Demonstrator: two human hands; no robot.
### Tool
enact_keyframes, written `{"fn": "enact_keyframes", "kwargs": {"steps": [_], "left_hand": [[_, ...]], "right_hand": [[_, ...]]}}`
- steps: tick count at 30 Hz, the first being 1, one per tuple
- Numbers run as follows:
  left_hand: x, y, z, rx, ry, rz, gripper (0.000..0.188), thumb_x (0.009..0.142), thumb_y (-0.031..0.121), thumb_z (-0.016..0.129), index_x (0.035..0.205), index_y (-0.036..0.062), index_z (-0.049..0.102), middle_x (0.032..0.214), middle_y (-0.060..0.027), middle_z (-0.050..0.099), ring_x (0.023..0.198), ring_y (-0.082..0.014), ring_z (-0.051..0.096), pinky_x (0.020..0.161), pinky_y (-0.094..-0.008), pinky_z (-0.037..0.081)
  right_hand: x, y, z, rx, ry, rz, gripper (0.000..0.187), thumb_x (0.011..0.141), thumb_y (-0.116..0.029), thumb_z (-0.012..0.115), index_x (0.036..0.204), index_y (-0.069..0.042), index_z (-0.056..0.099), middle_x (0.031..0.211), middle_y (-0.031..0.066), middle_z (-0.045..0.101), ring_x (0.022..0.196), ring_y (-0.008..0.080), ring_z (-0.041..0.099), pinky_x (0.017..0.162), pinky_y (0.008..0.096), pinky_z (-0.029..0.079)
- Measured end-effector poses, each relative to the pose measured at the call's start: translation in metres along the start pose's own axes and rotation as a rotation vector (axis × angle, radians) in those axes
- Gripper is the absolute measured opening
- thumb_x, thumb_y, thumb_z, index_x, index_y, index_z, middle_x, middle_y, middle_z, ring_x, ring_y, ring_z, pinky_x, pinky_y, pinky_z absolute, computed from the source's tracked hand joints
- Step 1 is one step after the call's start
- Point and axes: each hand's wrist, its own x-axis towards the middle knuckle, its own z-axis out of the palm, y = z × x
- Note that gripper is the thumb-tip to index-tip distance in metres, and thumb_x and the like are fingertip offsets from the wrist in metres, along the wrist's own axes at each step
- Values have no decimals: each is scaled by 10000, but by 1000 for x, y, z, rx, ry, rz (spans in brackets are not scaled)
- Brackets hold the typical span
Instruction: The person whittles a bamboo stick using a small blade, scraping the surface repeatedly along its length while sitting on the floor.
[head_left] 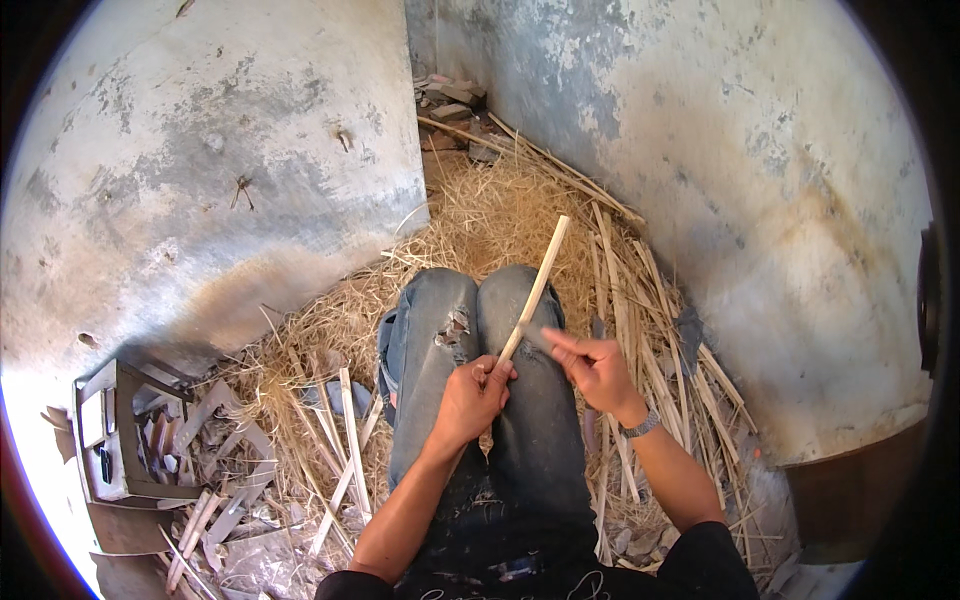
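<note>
Black shirt (500, 560) nearest us, we look past it to our jeans (432, 335), legs drawn together under the pale strip (545, 267), which slants up and away above them, a place we judge easy to see and to brace. Our left hand (474, 402) curls tightly round the strip's lower end, as if to anchor it and leave the upper length free, while our right hand (598, 374), index finger (568, 342) out and the others bent in, pinches a grey tool (537, 337) beside the strip, though blur hides its exact kind and whether it touches
</note>
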Motion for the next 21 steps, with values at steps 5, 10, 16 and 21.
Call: {"fn": "enact_keyframes", "kwargs": {"steps": [5, 10, 16, 21], "left_hand": [[-1, -6, -1, -21, -5, -34, 279, 1101, 223, 575, 948, 13, 676, 604, 28, 549, 528, -46, 479, 494, -256, 361], [-3, -9, 6, 92, 55, 28, 265, 1096, 212, 577, 957, 8, 675, 606, 23, 555, 538, -46, 496, 500, -253, 365], [-7, -7, 8, 232, 212, 159, 283, 1070, 217, 618, 916, -11, 686, 593, -49, 575, 549, -97, 550, 521, -321, 429], [-7, -10, 6, 246, 205, 161, 270, 1061, 209, 625, 909, -4, 690, 594, -56, 580, 558, -100, 565, 530, -326, 437]], "right_hand": [[56, 3, -19, -374, 173, 67, 326, 1000, -87, 693, 1324, -78, 730, 689, 69, 682, 548, 88, 555, 503, 282, 410], [117, 28, -24, -543, 298, -217, 349, 967, -64, 687, 1313, -80, 728, 704, 176, 651, 510, 247, 557, 512, 365, 419], [97, 20, 1, -424, 78, -135, 451, 896, 52, 681, 1311, -111, 745, 762, 165, 696, 571, 201, 591, 574, 318, 484], [53, 2, 18, -582, -48, -138, 549, 842, 75, 674, 1347, -134, 723, 816, 138, 745, 646, 276, 680, 608, 359, 533]]}}
